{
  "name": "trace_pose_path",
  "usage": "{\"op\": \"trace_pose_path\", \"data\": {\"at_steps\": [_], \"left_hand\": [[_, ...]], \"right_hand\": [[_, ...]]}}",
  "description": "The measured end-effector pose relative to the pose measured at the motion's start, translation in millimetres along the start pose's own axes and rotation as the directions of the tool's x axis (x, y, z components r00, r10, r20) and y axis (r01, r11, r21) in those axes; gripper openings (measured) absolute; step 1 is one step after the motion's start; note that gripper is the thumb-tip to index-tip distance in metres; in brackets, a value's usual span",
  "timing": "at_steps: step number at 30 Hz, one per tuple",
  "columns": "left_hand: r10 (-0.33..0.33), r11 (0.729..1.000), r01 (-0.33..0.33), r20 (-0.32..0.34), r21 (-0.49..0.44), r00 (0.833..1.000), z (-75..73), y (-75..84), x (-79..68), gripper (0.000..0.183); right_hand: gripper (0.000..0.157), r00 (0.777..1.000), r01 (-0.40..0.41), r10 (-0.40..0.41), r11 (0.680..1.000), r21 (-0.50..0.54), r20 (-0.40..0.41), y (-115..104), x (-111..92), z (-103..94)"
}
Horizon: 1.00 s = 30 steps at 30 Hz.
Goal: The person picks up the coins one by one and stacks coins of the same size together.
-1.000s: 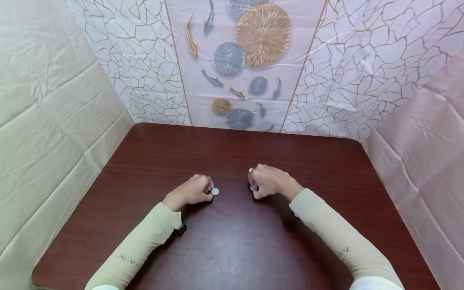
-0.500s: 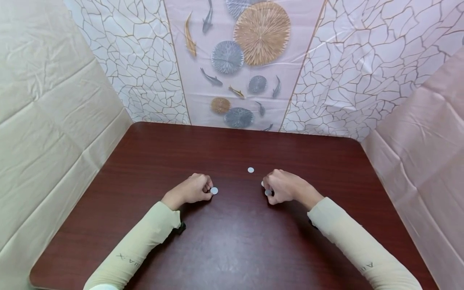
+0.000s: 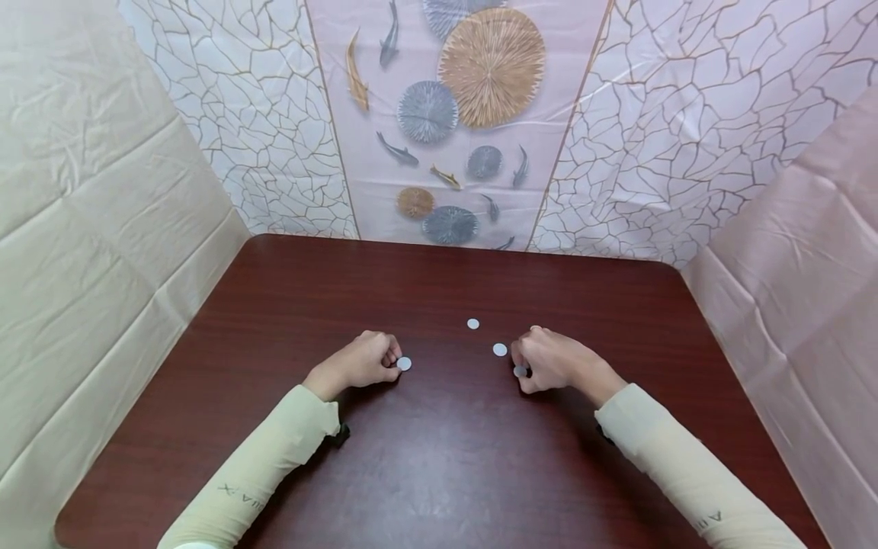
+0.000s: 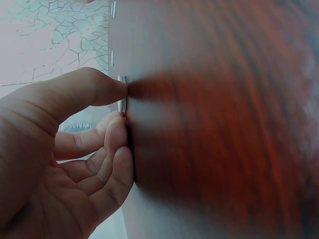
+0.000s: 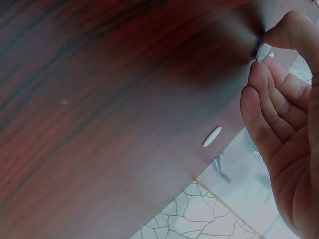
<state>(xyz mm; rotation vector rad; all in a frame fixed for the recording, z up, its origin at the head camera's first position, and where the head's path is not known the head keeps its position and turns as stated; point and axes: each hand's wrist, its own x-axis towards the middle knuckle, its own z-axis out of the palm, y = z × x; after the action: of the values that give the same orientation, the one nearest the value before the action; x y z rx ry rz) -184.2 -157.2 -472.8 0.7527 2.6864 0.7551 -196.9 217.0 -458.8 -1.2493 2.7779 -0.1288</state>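
Observation:
My left hand (image 3: 366,358) grips the edge of a small white disc (image 3: 404,364) at or just above the tabletop, thumb on one side and fingertips on the other. In the left wrist view the disc (image 4: 122,94) appears edge-on. Opposite it, my right hand (image 3: 552,360) pinches another disc (image 3: 520,371), which looks greyer in the hand's shadow. Between the hands lie two loose white discs, one nearer (image 3: 499,350) and one farther back (image 3: 473,324). The right wrist view shows a further disc (image 5: 212,136) flat on the table, mostly hidden behind the right hand in the head view.
The dark red-brown wooden table (image 3: 439,457) has rounded corners. A patterned cloth wall (image 3: 439,152) rises at its far edge, with pale cloth walls (image 3: 103,229) at the left and right sides.
My right hand has moved right and slightly toward me with its disc, uncovering the two loose discs in the middle. The left hand has stayed almost still.

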Motion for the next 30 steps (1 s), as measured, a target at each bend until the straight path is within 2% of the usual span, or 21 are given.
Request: {"op": "trace_pose_path", "data": {"at_steps": [4, 11, 16, 20, 24, 30], "left_hand": [[-0.019, 1.0, 0.019, 0.009, -0.015, 1.0, 1.5, 0.4, -0.6, 0.015], [0.004, 1.0, -0.004, 0.011, -0.014, 1.0, 3.4, -1.5, -3.3, 0.016], [0.031, 0.999, -0.031, -0.001, -0.031, 1.0, 1.9, -3.8, -5.8, 0.02], [0.045, 0.999, -0.044, 0.023, -0.032, 0.999, -4.1, -5.6, -6.2, 0.022], [0.069, 0.997, -0.07, 0.048, 0.027, 0.996, -15.4, -3.4, -3.9, 0.024], [0.083, 0.992, -0.088, 0.057, 0.095, 0.995, -29.6, 7.9, 10.8, 0.029]], "right_hand": [[0.005, 1.0, -0.023, 0.023, 1.0, -0.004, 0.006, 0.2, -4.0, -0.3], [0.002, 0.998, -0.042, 0.036, 0.991, 0.128, 0.046, -1.2, -5.8, -4.7], [0.004, 0.998, -0.032, 0.021, 0.985, 0.172, 0.062, -0.8, -5.2, -6.4], [0.002, 0.997, -0.039, 0.025, 0.979, 0.202, 0.072, 1.2, -5.8, -5.1], [0.003, 0.996, -0.053, 0.035, 0.974, 0.219, 0.082, 3.4, -6.5, -6.5], [0.002, 0.997, -0.051, 0.036, 0.97, 0.238, 0.069, 4.3, -4.7, -2.9]]}}
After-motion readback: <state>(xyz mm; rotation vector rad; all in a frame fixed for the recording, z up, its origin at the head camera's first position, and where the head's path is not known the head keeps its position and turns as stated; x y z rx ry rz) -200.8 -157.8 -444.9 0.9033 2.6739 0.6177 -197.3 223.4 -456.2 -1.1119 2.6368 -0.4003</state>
